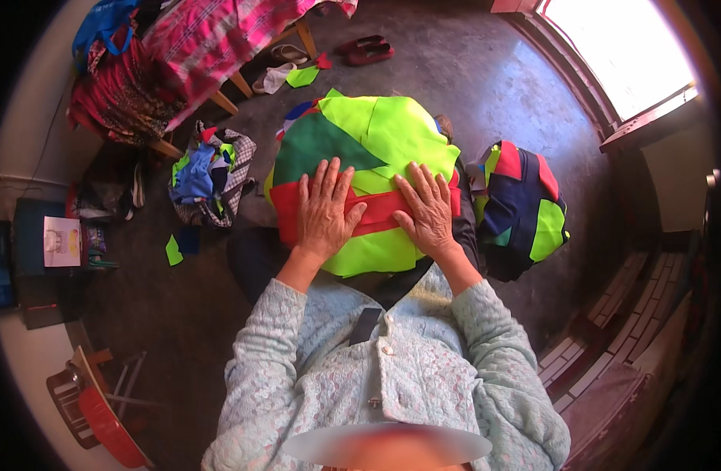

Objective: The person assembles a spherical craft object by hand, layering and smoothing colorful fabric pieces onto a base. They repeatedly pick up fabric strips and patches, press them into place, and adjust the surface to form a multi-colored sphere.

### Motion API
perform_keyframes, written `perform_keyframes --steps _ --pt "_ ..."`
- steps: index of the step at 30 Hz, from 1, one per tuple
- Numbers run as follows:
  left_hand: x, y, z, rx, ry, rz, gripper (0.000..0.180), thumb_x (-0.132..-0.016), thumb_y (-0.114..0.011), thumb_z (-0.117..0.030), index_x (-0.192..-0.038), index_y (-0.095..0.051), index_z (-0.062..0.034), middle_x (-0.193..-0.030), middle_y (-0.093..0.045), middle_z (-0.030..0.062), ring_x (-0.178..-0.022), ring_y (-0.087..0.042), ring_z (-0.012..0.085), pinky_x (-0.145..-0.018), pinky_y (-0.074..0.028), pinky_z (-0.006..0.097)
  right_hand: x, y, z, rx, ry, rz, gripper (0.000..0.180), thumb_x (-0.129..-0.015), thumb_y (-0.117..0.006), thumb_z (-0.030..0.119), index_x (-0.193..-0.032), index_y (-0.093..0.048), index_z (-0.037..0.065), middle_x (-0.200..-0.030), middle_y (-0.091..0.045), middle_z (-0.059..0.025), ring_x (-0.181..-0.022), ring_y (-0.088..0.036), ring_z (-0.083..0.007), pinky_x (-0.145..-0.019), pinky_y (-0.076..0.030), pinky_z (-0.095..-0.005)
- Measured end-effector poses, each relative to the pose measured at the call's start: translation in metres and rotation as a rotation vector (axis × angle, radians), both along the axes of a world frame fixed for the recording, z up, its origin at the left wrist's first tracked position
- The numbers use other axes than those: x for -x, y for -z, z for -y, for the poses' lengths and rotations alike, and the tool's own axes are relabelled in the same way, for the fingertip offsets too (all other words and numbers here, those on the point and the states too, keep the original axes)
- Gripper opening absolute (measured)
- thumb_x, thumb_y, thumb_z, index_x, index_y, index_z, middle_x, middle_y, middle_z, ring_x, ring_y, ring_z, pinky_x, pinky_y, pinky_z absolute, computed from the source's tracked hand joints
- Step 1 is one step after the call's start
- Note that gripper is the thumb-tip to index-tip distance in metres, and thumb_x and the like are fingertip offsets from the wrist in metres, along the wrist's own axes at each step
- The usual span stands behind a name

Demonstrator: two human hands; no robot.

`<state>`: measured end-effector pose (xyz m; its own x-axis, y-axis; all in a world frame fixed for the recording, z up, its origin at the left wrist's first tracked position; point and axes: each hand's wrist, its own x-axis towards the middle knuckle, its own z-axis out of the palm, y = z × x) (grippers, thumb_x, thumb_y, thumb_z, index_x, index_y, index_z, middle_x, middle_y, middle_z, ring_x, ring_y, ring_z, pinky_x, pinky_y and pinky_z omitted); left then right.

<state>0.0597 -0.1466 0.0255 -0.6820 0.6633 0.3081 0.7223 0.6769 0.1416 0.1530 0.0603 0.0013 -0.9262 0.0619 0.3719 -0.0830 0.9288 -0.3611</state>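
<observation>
In front of me, over my lap, sits a big rounded pile of fabric pieces [368, 118] in lime, green and red. A folded red cloth strip [380, 213] runs across its near side. My left hand [326, 210] lies on the green and red cloth with its fingers stretched forward. On the right part of the strip and the lime cloth, my right hand [425, 206] rests flat, fingers slightly apart. Both palms press down and neither hand grips anything. What lies beneath the top layers is hidden.
On the floor to the right stands a bundle of navy, red and lime cloth [525, 204]. Leftward is a checked sack [239, 161] with blue scraps. A lime scrap [174, 250] lies nearby. Red shoes [366, 51] are farther off, beside a bed with a pink cover [199, 59].
</observation>
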Motion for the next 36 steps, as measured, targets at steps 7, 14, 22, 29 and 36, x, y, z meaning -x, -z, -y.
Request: perform_keyframes --steps 7,14,22,29,36 --pt "0.002 -0.001 0.0 0.006 -0.012 0.035 0.064 -0.094 -0.043 -0.052 -0.141 -0.042 -0.0094 -0.15 -0.033 0.0142 -0.139 -0.03 0.0324 -0.111 -0.021 0.055 0.002 -0.002 -0.007 -0.02 -0.052 0.051 0.062 -0.09 -0.051 0.051 -0.142 -0.044 0.017 -0.151 -0.033 -0.0129 -0.14 -0.029 -0.0302 -0.114 -0.017 -0.0479" --pt "0.021 -0.033 -0.002 -0.119 -0.009 0.117 0.053 -0.094 -0.049 -0.041 -0.135 -0.047 -0.0081 -0.149 -0.033 0.0178 -0.139 -0.03 0.0339 -0.11 -0.021 0.055 0.022 -0.082 0.003 0.077 -0.029 -0.011 0.063 -0.088 -0.06 0.044 -0.14 -0.044 0.013 -0.148 -0.034 -0.0182 -0.14 -0.028 -0.0338 -0.111 -0.016 -0.0521" --pt "0.089 0.001 -0.049 -0.105 -0.164 -0.026 0.049 -0.09 -0.055 -0.034 -0.133 -0.05 -0.0102 -0.144 -0.04 0.0157 -0.136 -0.034 0.0334 -0.108 -0.026 0.056 0.117 -0.032 0.014 -0.093 0.072 0.022 0.052 -0.091 -0.051 0.041 -0.138 -0.048 0.017 -0.149 -0.036 -0.0122 -0.14 -0.03 -0.0269 -0.111 -0.015 -0.0585" --pt "0.081 0.014 -0.048 -0.021 -0.218 -0.052 0.053 -0.089 -0.056 -0.034 -0.137 -0.046 -0.0139 -0.147 -0.038 0.0119 -0.138 -0.032 0.0318 -0.109 -0.025 0.056 0.111 -0.017 0.014 -0.034 0.062 0.104 0.056 -0.091 -0.048 0.046 -0.139 -0.047 0.018 -0.149 -0.036 -0.0128 -0.141 -0.028 -0.0293 -0.112 -0.014 -0.0578" --pt "0.08 0.007 -0.049 -0.01 -0.218 0.004 0.053 -0.091 -0.053 -0.036 -0.138 -0.046 -0.0134 -0.149 -0.036 0.0113 -0.139 -0.031 0.0313 -0.111 -0.022 0.055 0.112 -0.021 0.013 -0.018 0.064 0.17 0.055 -0.093 -0.045 0.046 -0.141 -0.045 0.018 -0.15 -0.035 -0.0128 -0.142 -0.026 -0.0293 -0.113 -0.013 -0.0574"
